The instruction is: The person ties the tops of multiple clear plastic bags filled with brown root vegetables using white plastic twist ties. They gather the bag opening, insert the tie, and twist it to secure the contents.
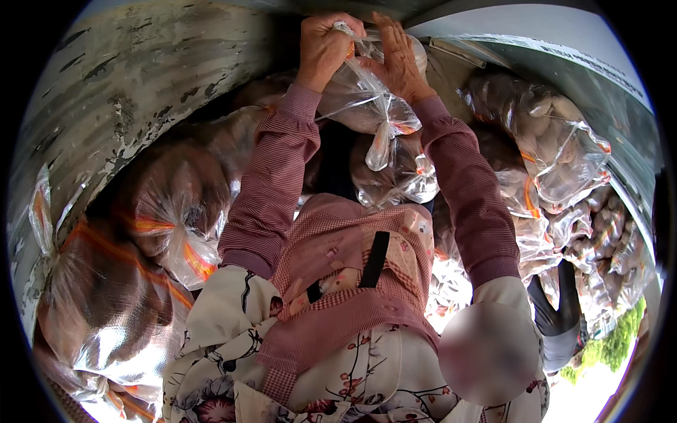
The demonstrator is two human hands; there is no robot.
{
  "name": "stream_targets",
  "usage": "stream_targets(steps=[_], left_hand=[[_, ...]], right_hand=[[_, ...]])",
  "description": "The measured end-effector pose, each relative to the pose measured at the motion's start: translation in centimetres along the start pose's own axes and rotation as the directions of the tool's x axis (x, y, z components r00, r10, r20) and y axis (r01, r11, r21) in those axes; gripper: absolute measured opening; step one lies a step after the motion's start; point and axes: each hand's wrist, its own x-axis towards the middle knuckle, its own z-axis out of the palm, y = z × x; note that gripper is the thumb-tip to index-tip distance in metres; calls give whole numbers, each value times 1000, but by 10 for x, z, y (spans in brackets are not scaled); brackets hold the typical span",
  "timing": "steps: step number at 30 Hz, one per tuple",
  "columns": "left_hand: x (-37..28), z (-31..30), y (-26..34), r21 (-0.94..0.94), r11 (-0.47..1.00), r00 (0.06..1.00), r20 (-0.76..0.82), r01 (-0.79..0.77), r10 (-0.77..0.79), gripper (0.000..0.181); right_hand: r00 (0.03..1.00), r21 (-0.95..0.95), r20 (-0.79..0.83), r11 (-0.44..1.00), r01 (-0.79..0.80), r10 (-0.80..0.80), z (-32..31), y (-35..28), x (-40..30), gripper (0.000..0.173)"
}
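At the top centre, my left hand (329, 50) is closed around the gathered neck of a clear plastic bag (351, 106). Beside it on the right, my right hand (394, 61) has its fingers extended and lies against the same bag. Orange stripes mark the plastic. A twisted tail of plastic hangs from the bag towards me. Just below, another clear bag (391, 169) shows a bunched end. What fills these two bags is hard to make out.
Large filled plastic bags (116, 306) are piled on the left along a scuffed, peeling wall (121, 79). On the right, a bag of pale roundish produce (550, 124) lies above several more bags. Farther back at the right, a person in dark trousers (558, 301) is partly visible.
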Motion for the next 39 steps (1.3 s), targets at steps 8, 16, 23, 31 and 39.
stream_targets(steps=[8,16,23,31,39], left_hand=[[3,6,12,116,992,992,123,-51,37,20],[-120,-1,13,-67,880,766,-464,470,-444,28],[-144,-37,-74,-941,282,564,-131,188,-815,28],[-17,-71,-80,-537,600,722,26,593,-691,19],[86,50,-76,421,903,568,766,-87,-302,14]], right_hand=[[981,136,-189,988,75,-48,59,5,8,70],[786,958,128,131,-256,604,93,14,24,37],[585,947,229,-39,-320,778,95,11,25,44],[905,777,-120,606,-171,409,89,9,9,33],[913,-101,217,923,372,-345,73,6,15,35]])
